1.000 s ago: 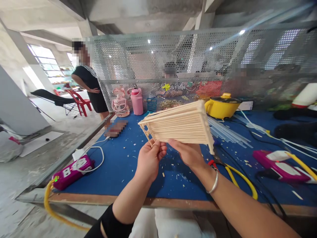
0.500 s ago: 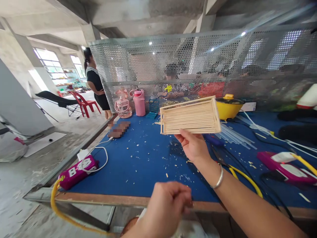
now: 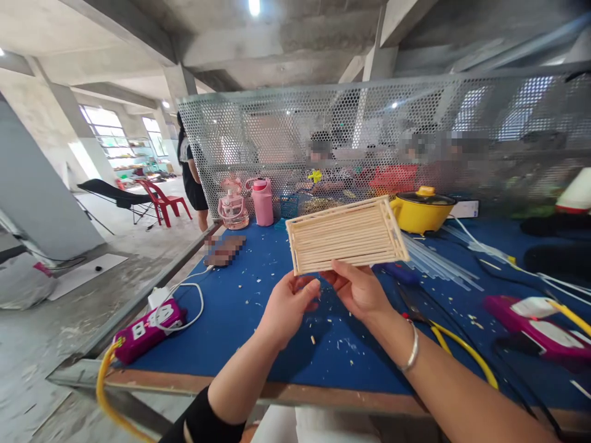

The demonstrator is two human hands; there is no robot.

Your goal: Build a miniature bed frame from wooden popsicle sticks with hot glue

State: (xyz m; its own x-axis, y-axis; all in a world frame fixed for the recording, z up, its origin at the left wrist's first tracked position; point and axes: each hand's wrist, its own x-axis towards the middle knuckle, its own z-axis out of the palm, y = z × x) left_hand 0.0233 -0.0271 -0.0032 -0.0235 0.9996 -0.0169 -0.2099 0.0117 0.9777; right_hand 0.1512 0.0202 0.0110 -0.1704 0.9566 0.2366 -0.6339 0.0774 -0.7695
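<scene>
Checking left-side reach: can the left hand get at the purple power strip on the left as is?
Probably yes: the right hand holds the stick frame, leaving the left hand likely free; mainly a white cable lies before the purple power strip.

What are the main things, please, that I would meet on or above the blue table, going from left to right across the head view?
Purple power strip, clear bottle, pink bottle, stick frame held in the right hand, yellow pot, second purple power strip.

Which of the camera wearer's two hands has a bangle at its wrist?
The right hand, gripping the stick frame by its lower edge: a silver bangle circles its wrist. The left hand has a bare wrist.
</scene>
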